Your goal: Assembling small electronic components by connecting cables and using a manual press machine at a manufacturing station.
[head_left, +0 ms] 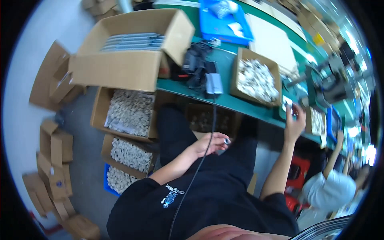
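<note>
Over my lap, my left hand (209, 145) is closed with a small dark-and-white round part (227, 141) at its fingertips. The kind of part is too small to make out. My right hand (295, 122) reaches to the front edge of the green bench (224, 100), beside a grey metal bench machine (334, 82). Its thumb and fingers are pinched together around something small and whitish, mostly hidden by the fingers. Just left of that hand stands a cardboard box of small white parts (258, 80). A thin black cable (204, 158) hangs down past my left hand.
A large open carton (116, 70) with grey stacked pieces stands at left. Below it are boxes of small parts (130, 112). A blue tray (226, 32), black cables (196, 60) and another parts box (318, 122) sit on the bench. A person in a light shirt (330, 190) works at right.
</note>
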Motion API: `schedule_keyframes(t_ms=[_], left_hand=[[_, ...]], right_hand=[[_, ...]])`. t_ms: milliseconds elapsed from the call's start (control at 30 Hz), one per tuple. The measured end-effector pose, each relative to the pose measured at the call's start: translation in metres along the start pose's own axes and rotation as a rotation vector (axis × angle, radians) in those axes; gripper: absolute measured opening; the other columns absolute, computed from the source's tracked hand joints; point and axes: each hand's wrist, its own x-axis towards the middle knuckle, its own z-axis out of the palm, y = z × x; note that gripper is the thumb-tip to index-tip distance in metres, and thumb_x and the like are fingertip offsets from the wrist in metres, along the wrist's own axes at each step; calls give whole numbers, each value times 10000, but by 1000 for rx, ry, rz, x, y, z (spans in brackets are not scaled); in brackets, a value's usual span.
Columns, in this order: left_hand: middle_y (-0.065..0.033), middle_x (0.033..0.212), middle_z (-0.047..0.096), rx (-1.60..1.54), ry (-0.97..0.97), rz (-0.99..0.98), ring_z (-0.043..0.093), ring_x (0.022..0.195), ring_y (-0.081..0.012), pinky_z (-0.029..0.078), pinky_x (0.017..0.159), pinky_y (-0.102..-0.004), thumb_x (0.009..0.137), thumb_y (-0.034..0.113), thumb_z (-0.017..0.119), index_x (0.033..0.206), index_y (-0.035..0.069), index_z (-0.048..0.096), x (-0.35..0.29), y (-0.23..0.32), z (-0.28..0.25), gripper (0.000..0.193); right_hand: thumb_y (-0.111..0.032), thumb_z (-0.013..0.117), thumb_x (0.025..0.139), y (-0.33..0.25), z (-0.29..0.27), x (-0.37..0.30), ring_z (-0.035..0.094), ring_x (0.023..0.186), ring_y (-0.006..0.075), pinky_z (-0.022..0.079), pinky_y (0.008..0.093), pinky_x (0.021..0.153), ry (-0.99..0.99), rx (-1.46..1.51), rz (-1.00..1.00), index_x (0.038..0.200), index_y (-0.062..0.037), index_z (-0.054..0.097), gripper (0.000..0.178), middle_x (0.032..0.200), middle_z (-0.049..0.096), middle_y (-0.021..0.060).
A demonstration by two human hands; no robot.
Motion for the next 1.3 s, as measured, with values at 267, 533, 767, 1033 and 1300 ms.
schedule_keyframes(t_ms=[267, 533, 767, 1033, 1300], left_hand=[[-114, 1057, 686, 79, 137, -63, 666, 853, -151, 562, 767, -279, 939, 97, 612, 1148, 10, 637, -8, 3, -12, 228], [-108, 1044, 681, 118, 113, -154, 663, 854, -152, 560, 774, -273, 942, 109, 610, 1145, 1, 630, 11, -8, -9, 231], [-101, 1020, 675, 200, 121, -175, 661, 856, -155, 561, 784, -279, 947, 120, 604, 1147, 0, 617, 14, -8, -9, 234], [-105, 1040, 675, 255, 156, -184, 664, 862, -163, 564, 786, -286, 945, 115, 606, 1155, -3, 610, 8, -10, -10, 241], [-106, 1038, 679, 273, 177, -192, 670, 850, -157, 571, 788, -295, 943, 109, 606, 1148, -6, 614, 13, -12, -7, 235]], right_hand=[[-121, 750, 799, 35, -11, 18, 620, 798, 153, 493, 272, 725, -60, -113, 209, 1010, 14, 697, 256, 898, 626, 78], [-175, 775, 779, 55, -19, 28, 613, 735, 161, 497, 290, 696, -40, 101, 307, 990, 26, 708, 299, 829, 640, 80], [-259, 775, 789, 69, -46, 51, 630, 753, 196, 494, 307, 710, -286, -37, 339, 1008, 5, 718, 347, 814, 675, 136], [-396, 648, 835, 185, -106, 87, 609, 1066, 295, 486, 409, 898, -62, -1121, 453, 1031, -115, 726, 352, 1115, 652, 159], [-374, 667, 835, 210, -105, 80, 656, 911, 303, 505, 425, 840, -52, -841, 351, 975, -54, 703, 351, 941, 689, 152]])
